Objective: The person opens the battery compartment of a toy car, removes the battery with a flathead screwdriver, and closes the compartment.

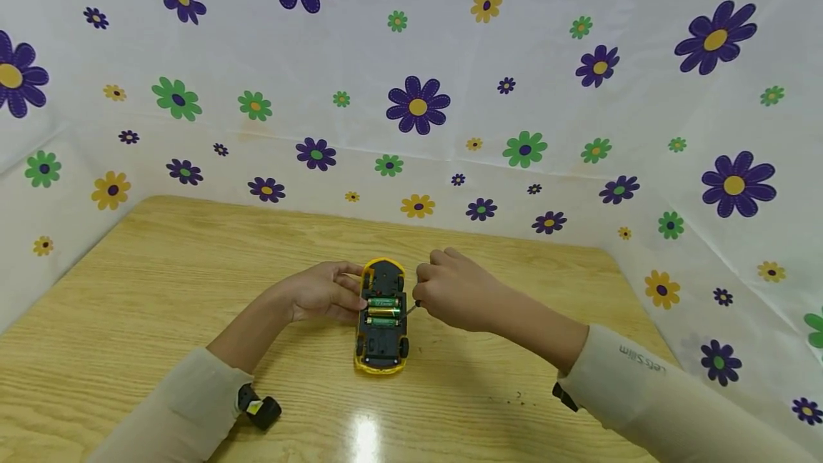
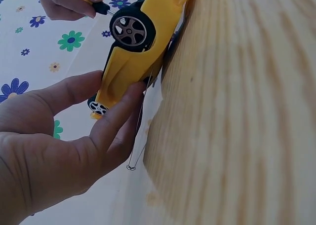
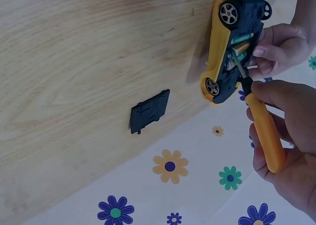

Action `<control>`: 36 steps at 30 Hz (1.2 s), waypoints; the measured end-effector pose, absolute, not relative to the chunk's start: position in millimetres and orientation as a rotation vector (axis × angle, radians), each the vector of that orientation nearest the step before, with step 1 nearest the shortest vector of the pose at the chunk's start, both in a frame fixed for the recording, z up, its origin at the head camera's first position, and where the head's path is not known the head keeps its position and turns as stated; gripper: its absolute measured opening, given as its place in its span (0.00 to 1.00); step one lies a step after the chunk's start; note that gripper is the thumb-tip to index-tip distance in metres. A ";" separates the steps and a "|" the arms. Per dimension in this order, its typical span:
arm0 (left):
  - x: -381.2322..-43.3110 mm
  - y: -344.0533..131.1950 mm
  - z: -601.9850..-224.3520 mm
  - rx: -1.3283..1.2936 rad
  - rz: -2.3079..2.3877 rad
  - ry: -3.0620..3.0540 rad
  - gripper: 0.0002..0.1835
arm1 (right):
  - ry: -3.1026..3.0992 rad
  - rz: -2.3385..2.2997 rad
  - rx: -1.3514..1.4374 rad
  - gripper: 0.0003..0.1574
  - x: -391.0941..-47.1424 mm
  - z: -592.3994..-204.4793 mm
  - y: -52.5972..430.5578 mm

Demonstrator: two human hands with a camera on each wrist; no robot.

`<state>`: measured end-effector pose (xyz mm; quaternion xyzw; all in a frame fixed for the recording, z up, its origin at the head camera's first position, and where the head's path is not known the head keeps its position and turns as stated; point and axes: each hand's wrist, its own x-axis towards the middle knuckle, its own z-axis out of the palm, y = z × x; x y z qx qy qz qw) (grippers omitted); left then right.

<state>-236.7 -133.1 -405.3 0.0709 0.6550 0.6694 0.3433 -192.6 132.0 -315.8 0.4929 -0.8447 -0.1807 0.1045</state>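
Observation:
A yellow toy car (image 1: pixel 383 349) lies upside down on the table, its black underside facing up. Several green-and-gold batteries (image 1: pixel 383 311) show side by side in its uncovered battery compartment. The left hand (image 1: pixel 321 291) holds the car by its side, thumb and fingers around the yellow body (image 2: pixel 129 69) in the left wrist view. A screwdriver (image 3: pixel 266 133) with an orange handle and black collar is gripped in the right hand (image 1: pixel 456 291). Its metal tip reaches into the compartment, right at the batteries' ends.
A black battery cover (image 3: pixel 149 111) lies apart from the car on the wooden table (image 1: pixel 212 256). White flowered cloth (image 1: pixel 450 41) stands behind the table and along its sides. A thin looped wire (image 2: pixel 131 168) hangs near the left fingers.

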 end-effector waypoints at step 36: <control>-238.9 -132.6 -409.9 0.201 1.769 1.662 0.43 | -2.700 0.043 1.469 0.04 -216.1 -334.4 156.6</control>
